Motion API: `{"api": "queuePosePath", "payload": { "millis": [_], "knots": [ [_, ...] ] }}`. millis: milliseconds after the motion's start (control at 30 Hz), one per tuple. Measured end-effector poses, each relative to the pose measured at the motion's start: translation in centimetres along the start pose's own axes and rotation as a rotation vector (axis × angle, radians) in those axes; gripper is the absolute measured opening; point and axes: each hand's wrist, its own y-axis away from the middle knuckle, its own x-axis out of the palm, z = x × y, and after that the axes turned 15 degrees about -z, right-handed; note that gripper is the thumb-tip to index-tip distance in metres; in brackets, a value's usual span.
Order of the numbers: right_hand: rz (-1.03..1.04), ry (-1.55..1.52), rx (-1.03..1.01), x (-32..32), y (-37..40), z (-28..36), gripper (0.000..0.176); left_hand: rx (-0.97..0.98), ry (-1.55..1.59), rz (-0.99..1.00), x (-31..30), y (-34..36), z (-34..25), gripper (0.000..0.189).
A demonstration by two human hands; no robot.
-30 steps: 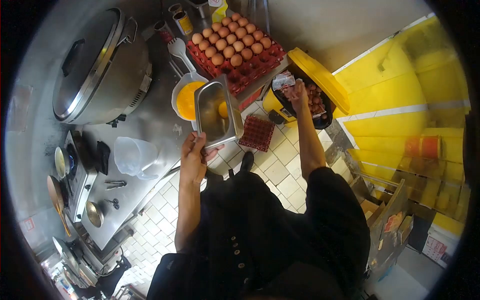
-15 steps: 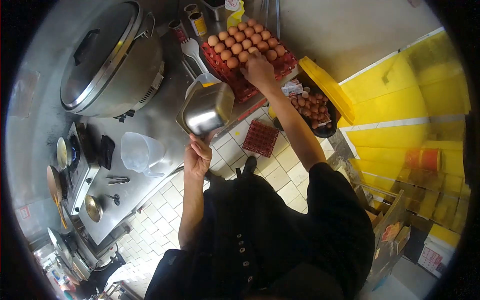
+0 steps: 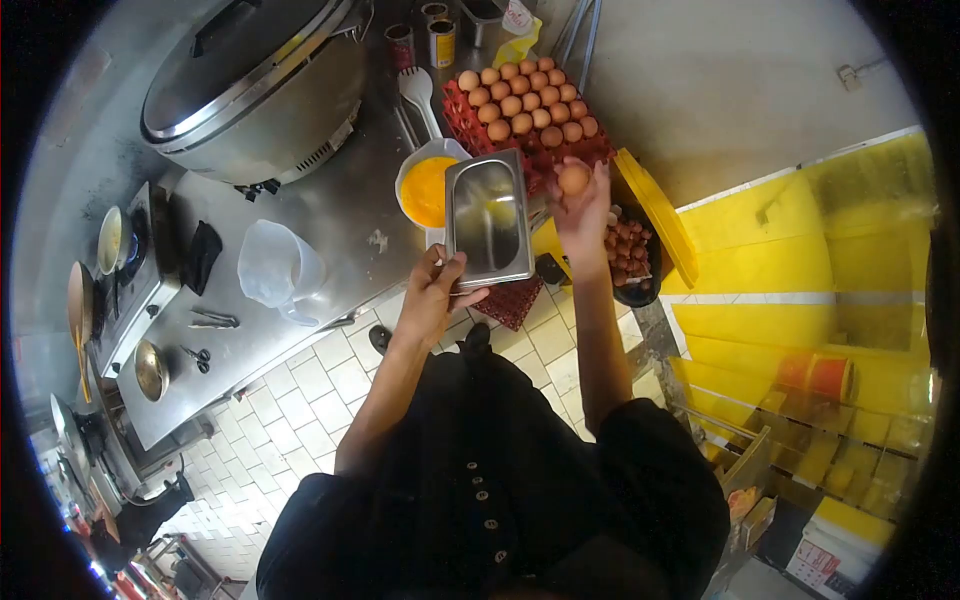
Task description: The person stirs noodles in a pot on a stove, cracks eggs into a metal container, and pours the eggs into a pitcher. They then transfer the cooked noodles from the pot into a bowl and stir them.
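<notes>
My left hand (image 3: 430, 300) is closed on the near edge of a rectangular metal pan (image 3: 463, 240), which shows its open inside with a little clear wetness. In my right hand (image 3: 583, 222), to the right of the pan, a brown egg (image 3: 574, 180) rests in the fingers. Behind that hand, rows of brown eggs (image 3: 530, 100) sit in a stacked red egg tray (image 3: 460, 115). A white pitcher of yellow-orange egg (image 3: 424, 190) stands just left of the pan and is partly covered by it. A white slotted spoon (image 3: 418, 92) lies behind the pitcher.
A black bin of eggshells (image 3: 628, 255) with a yellow lid (image 3: 655, 215) stands at right. Another red tray (image 3: 508, 303) lies on the floor. On the steel counter (image 3: 345, 265) are a translucent jug (image 3: 280, 268), a large cooker (image 3: 270, 110) and a gas stove (image 3: 150, 285).
The pan has turned from underside-up tilt to showing its inside. My right hand has come back from the tray with an egg. The view has shifted slightly.
</notes>
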Motion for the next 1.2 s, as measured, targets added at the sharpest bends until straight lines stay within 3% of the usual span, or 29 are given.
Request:
{"api": "queuePosePath", "payload": {
  "millis": [33, 133, 200, 233, 267, 367, 400, 500, 533, 633, 667, 767, 900, 1000, 1200],
  "knots": [
    [-0.022, 0.03, -0.063, -0.4, 1.9, -0.3, 0.035, 0.065, -0.072, -0.002, 0.7, 0.4, 0.3, 0.012],
    [-0.192, 0.515, -0.557, 1.2, 6.7, -2.0, 0.031, 0.133, -0.153, -0.008, 2.0, 1.3, 1.1, 0.012],
    [-0.186, 0.476, -0.634, 1.5, 8.2, -2.4, 0.03, 0.155, -0.169, -0.013, 2.3, 1.3, 1.4, 0.013],
    [-0.184, 0.458, -0.67, 1.4, 8.7, -2.4, 0.029, 0.157, -0.163, -0.019, 2.3, 1.2, 1.5, 0.013],
    [-0.287, 0.19, -0.495, 0.9, 8.7, -2.3, 0.019, 0.161, -0.155, -0.026, 2.3, 1.2, 1.6, 0.014],
    [-0.153, 0.463, -0.726, 0.4, 8.4, -3.1, 0.019, 0.177, -0.194, -0.006, 2.2, 1.3, 1.9, 0.015],
    [-0.123, 0.558, -0.635, 1.3, 9.0, -2.8, 0.02, 0.177, -0.193, -0.004, 2.2, 1.2, 1.8, 0.014],
    [-0.285, 0.333, -0.55, 1.6, 9.1, -2.4, 0.021, 0.178, -0.2, 0.004, 1.9, 1.2, 1.6, 0.014],
    [-0.252, 0.208, -0.449, 1.6, 8.9, -2.0, 0.017, 0.182, -0.207, 0.006, 1.7, 1.1, 1.7, 0.013],
    [0.017, 0.682, -0.826, 3.3, 9.6, 0.1, 0.02, 0.171, -0.192, -0.013, 1.8, 1.4, 1.7, 0.013],
    [0.19, 0.758, -0.683, 3.4, 9.4, 1.0, 0.032, 0.159, -0.183, -0.016, 2.0, 1.6, 1.7, 0.013],
    [0.615, 1.136, -0.982, 5.6, 8.4, 3.3, 0.037, 0.152, -0.198, 0.028, 1.5, 0.5, 2.7, 0.015],
    [0.682, 1.617, -0.952, 6.6, 8.3, 3.2, 0.041, 0.155, -0.157, 0.05, 1.3, -0.3, 3.8, 0.018],
    [0.785, 1.765, -1.096, 6.5, 7.3, 2.0, 0.039, 0.157, -0.164, 0.053, 1.3, -0.2, 3.9, 0.019],
    [0.831, 1.957, -1.125, 7.9, 7.5, 1.5, 0.036, 0.163, -0.147, 0.01, 1.1, -0.4, 4.6, 0.018]
  ]
}}
